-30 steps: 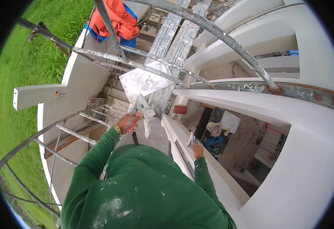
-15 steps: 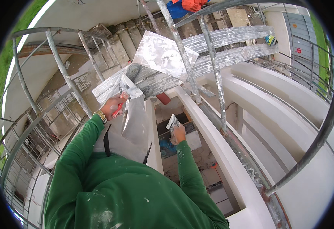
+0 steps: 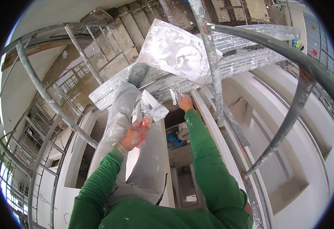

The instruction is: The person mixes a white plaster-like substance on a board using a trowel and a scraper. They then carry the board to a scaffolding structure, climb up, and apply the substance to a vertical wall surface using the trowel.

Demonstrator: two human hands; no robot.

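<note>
My left hand (image 3: 135, 134) is closed around the red handle of a wide putty knife (image 3: 153, 108), whose blade is smeared with white paste and points up and to the right. In my right hand (image 3: 185, 103) is a smaller putty knife (image 3: 174, 96) with white paste on its blade; the fingers wrap its handle. Beyond both hands a square board (image 3: 171, 49) lies on the planks, coated in white, with a thick mound of white putty (image 3: 189, 57) on its right part. The two blades are apart, and neither touches the board.
Paint-spattered metal planks (image 3: 247, 63) run across under the board, with my shoe (image 3: 138, 74) on them. A scaffold upright (image 3: 213, 65) stands right of the board, and a curved rail (image 3: 266, 42) crosses at right. White ledges surround a deep opening (image 3: 182, 152) below my right arm.
Both hands have moved: the left to the right and down with its putty knife, the right up and forward with its own. The view has shifted, bringing the board's putty mound into fuller sight.
</note>
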